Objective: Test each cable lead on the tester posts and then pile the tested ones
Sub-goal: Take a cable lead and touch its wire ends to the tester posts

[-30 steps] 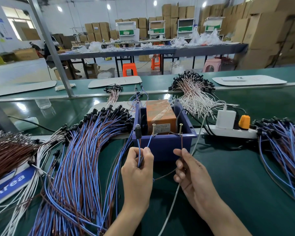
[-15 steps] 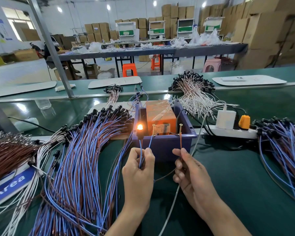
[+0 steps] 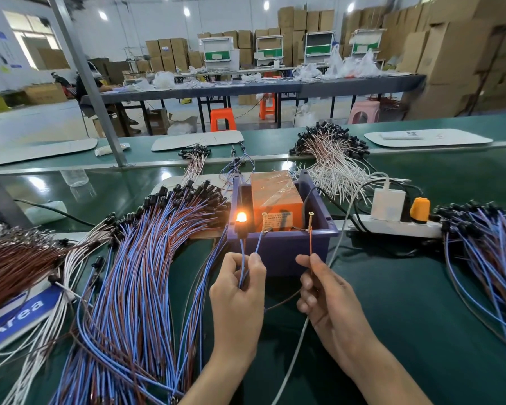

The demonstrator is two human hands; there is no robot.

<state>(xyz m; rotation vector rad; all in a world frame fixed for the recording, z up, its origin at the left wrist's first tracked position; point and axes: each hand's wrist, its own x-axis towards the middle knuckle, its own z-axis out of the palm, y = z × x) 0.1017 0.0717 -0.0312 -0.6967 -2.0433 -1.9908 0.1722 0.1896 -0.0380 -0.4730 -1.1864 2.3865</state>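
Leads in blue and brown lie heaped to the left of your left hand, which pinches a blue wire between thumb and fingers. Just above that hand a small lamp glows orange, and the wire's tip meets the left post on the purple bin. Your right hand pinches a brown wire, raised against the right post. Another heap lies farther right.

A power strip lies well apart from, seemingly, a bottle.
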